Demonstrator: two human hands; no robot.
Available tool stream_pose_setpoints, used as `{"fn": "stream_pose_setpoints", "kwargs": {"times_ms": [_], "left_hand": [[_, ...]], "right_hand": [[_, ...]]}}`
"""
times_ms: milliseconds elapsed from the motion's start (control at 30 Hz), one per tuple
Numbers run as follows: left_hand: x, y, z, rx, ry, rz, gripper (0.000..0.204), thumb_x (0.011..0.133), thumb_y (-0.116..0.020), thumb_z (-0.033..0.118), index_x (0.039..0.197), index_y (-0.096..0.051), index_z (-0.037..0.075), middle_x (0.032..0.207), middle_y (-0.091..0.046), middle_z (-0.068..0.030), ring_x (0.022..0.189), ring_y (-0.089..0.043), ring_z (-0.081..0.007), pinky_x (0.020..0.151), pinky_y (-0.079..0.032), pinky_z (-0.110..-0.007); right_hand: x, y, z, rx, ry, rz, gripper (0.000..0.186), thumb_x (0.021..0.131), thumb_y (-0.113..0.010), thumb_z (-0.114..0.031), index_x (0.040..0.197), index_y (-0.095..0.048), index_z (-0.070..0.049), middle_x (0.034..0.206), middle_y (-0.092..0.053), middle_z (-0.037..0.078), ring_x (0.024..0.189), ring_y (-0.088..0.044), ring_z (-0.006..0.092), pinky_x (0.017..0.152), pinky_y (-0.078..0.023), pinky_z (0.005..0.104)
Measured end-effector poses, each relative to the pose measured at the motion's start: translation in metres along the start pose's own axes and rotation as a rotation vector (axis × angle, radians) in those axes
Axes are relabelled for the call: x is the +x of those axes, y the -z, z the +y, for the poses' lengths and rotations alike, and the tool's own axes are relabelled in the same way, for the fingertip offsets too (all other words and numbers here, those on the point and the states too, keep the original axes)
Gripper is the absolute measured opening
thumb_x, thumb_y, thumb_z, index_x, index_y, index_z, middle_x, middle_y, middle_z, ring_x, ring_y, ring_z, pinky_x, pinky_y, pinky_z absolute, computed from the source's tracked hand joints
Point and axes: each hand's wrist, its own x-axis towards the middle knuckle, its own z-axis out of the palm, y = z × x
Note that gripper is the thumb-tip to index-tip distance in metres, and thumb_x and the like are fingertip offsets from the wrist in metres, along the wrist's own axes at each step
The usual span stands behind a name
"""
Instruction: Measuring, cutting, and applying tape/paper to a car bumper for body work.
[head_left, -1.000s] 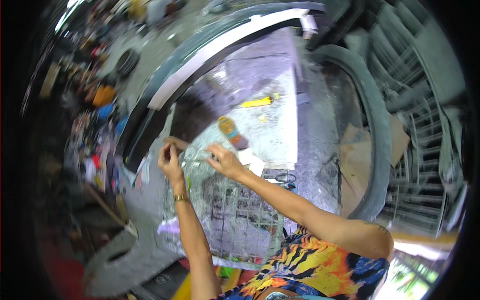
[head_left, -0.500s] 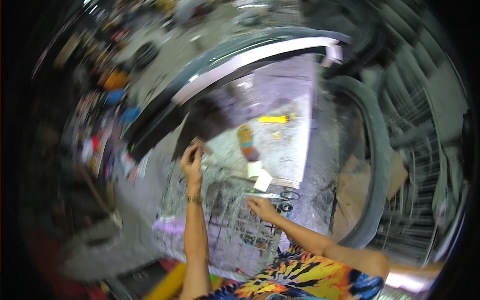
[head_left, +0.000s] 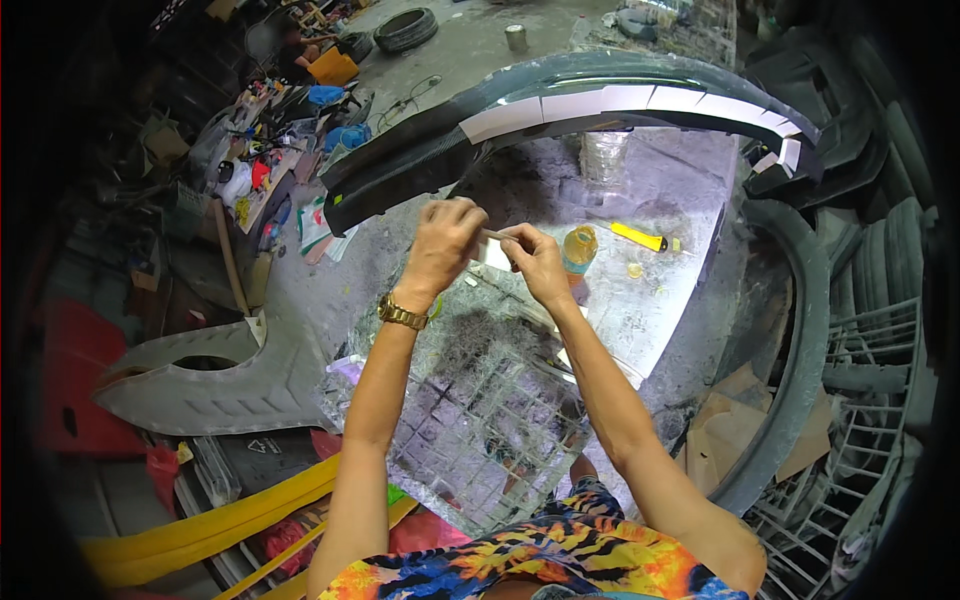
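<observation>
The left hand (head_left: 445, 240) and the right hand (head_left: 535, 262) meet over the table (head_left: 668, 310), fingertips near each other around a small white piece (head_left: 492, 253). The right grip pinches the piece at its right side, thumb and fingers pressed together. The left grip is curled closed at its left side and seems to pinch it too, though its thumb is hidden. A thin brownish line runs along the piece's top; whether that is a separate strip, I cannot tell.

The step in hand looks like working this piece between the two hands. As I judge it, the next move calls for both pinches to stay light and level, so the piece neither bends nor slips.

Just beside the right hand, toward the table's right edge, is a bottle (head_left: 580, 248) of amber liquid. A yellow knife (head_left: 635, 237) lies beyond it, nearer that edge. Along the table's far edge runs a dark curved panel (head_left: 400, 165) bearing a row of white strips (head_left: 620, 98). Wire mesh (head_left: 470, 400) spans the table's near side.
</observation>
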Motion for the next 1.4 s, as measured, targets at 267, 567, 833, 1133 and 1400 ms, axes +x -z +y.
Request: {"fn": "stream_pose_setpoints", "kwargs": {"times_ms": [267, 567, 833, 1133, 1400], "left_hand": [[-0.033, -0.064, -0.024, -0.927, 0.755, 0.436, 0.020, 0.087, -0.070, 0.017, 0.084, -0.062, -0.002, 0.069, -0.058, 0.0004, 0.062, -0.049, -0.0047, 0.054, -0.040, -0.024], [-0.011, -0.073, -0.062, -0.392, 0.623, 0.345, 0.026, 0.084, -0.064, 0.013, 0.068, -0.053, -0.004, 0.058, -0.055, -0.0097, 0.053, -0.046, -0.0126, 0.051, -0.038, -0.033], [-0.008, -0.094, -0.077, -0.355, 0.664, 0.368, 0.031, 0.082, -0.070, 0.022, 0.072, -0.057, -0.005, 0.059, -0.057, -0.0142, 0.052, -0.051, -0.0174, 0.053, -0.042, -0.036], [-0.012, -0.052, -0.130, -0.372, 0.656, 0.424, 0.025, 0.081, -0.069, 0.020, 0.080, -0.065, -0.005, 0.064, -0.063, -0.0176, 0.053, -0.060, -0.0235, 0.056, -0.046, -0.035], [-0.013, -0.063, -0.120, -0.594, 0.619, 0.351, 0.024, 0.088, -0.064, 0.014, 0.100, -0.066, -0.007, 0.080, -0.070, -0.0095, 0.067, -0.063, -0.0114, 0.061, -0.051, -0.029]], "right_hand": [[0.024, -0.066, 0.033, 0.860, -0.099, 0.239, 0.026, 0.090, -0.066, -0.019, 0.112, -0.058, -0.009, 0.093, -0.066, -0.001, 0.079, -0.060, 0.0078, 0.064, -0.049, 0.0233], [-0.047, -0.038, 0.095, 0.031, -0.052, 0.113, 0.026, 0.090, -0.060, -0.017, 0.110, -0.057, -0.001, 0.080, -0.060, 0.005, 0.069, -0.054, 0.0127, 0.060, -0.044, 0.0288], [-0.247, -0.002, 0.115, -0.576, 0.068, -0.104, 0.022, 0.088, -0.058, -0.013, 0.106, -0.059, -0.002, 0.096, -0.062, 0.017, 0.090, -0.058, 0.0357, 0.079, -0.046, 0.0425], [-0.286, -0.012, 0.108, -0.668, 0.083, -0.214, 0.022, 0.082, -0.061, -0.009, 0.103, -0.059, -0.003, 0.093, -0.059, 0.014, 0.089, -0.057, 0.0325, 0.079, -0.043, 0.0401], [-0.288, 0.001, 0.129, -0.685, 0.179, -0.265, 0.038, 0.080, -0.063, -0.023, 0.113, -0.056, -0.005, 0.104, -0.057, 0.014, 0.102, -0.054, 0.0304, 0.088, -0.040, 0.0423]]}}
